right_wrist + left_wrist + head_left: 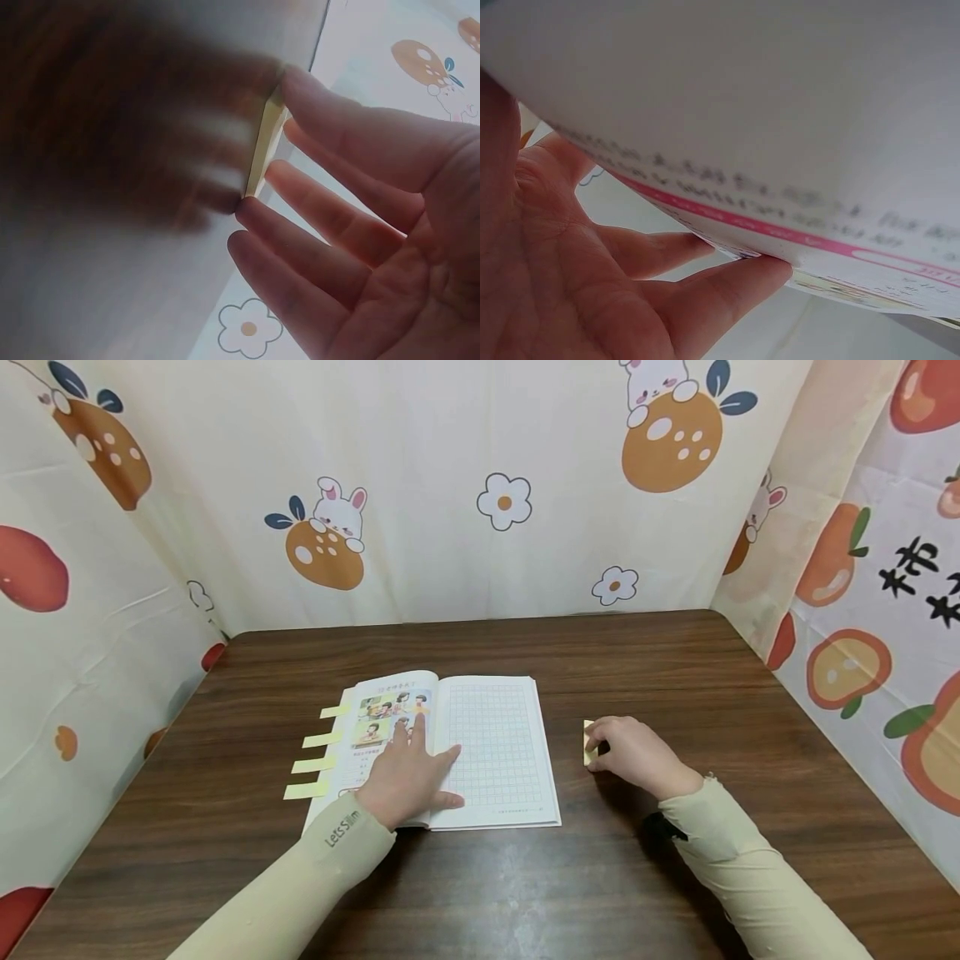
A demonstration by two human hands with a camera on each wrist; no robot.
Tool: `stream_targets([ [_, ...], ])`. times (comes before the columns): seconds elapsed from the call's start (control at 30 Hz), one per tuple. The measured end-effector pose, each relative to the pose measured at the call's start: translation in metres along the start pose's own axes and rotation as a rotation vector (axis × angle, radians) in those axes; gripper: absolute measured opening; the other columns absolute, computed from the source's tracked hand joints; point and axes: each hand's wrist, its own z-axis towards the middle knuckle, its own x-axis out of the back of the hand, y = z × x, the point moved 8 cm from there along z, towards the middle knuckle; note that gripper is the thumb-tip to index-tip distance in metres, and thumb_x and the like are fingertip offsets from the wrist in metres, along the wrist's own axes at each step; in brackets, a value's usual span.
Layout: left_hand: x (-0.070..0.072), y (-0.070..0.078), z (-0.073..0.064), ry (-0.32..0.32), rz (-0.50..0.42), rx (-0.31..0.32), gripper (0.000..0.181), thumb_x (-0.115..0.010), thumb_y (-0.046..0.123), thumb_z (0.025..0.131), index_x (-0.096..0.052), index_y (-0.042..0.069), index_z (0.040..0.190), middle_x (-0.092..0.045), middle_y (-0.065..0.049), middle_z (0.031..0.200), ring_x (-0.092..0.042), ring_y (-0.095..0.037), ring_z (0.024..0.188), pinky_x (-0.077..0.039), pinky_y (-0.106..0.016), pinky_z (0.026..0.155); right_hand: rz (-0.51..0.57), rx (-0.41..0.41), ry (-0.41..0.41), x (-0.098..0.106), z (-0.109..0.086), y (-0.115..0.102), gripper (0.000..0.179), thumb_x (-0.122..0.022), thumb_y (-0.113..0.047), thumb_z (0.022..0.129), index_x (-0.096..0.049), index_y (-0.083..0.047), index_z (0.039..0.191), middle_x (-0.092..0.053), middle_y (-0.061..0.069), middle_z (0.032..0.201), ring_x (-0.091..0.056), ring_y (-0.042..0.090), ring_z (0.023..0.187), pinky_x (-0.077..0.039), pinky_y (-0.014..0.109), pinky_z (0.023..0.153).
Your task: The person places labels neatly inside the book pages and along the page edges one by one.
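An open book (495, 752) lies on the table, with a picture page on the left and a blue-gridded page on the right. My left hand (408, 777) rests on the book near its spine, fingers spread and straight. In the left wrist view the fingertips touch the printed page (810, 240). Several yellow sticky notes (321, 740) stick out from the book's left edge. To the right of the book, my right hand (637, 756) holds a small yellow sticky note pad (587, 745) on the table. The right wrist view shows thumb and fingers at the pad's opposite ends.
The dark wood-grain table (480, 902) carries the book and the pad. A printed curtain (427, 485) hangs along its back edge, with more printed cloth (847, 610) at both sides. A black item (663, 828) sits under the right wrist.
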Motion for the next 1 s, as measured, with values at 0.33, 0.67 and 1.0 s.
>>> stream_targets([
  [0.33, -0.001, 0.0, 0.0, -0.002, 0.001, 0.003, 0.078, -0.07, 0.066, 0.078, -0.053, 0.029, 0.144, -0.023, -0.036, 0.156, -0.03, -0.059, 0.138, -0.051, -0.06, 0.089, 0.046, 0.002, -0.037, 0.003, 0.004, 0.004, 0.02, -0.061, 0.0, 0.084, -0.077, -0.001, 0.097, -0.073, 0.017, 0.112, -0.068, 0.035, 0.106, -0.053, 0.048, 0.089],
  [0.67, 0.0, 0.001, 0.0, 0.007, 0.014, -0.01, 0.076, -0.07, 0.065, 0.079, -0.053, 0.029, 0.144, -0.025, -0.036, 0.155, -0.032, -0.059, 0.137, -0.053, -0.059, 0.086, 0.096, -0.099, -0.027, 0.006, 0.012, 0.017, 0.02, -0.066, -0.011, 0.089, -0.075, 0.001, 0.103, -0.072, 0.013, 0.097, -0.063, 0.022, 0.082, -0.051, 0.04, 0.075],
  [1.0, 0.001, 0.001, -0.001, 0.006, 0.018, -0.008, 0.075, -0.069, 0.066, 0.08, -0.054, 0.029, 0.144, -0.025, -0.035, 0.156, -0.032, -0.059, 0.136, -0.053, -0.059, 0.086, 0.407, -0.241, -0.198, -0.013, 0.009, 0.036, 0.026, -0.062, -0.012, 0.093, -0.069, 0.004, 0.113, -0.065, 0.003, 0.068, -0.056, 0.012, 0.052, -0.05, 0.03, 0.052],
])
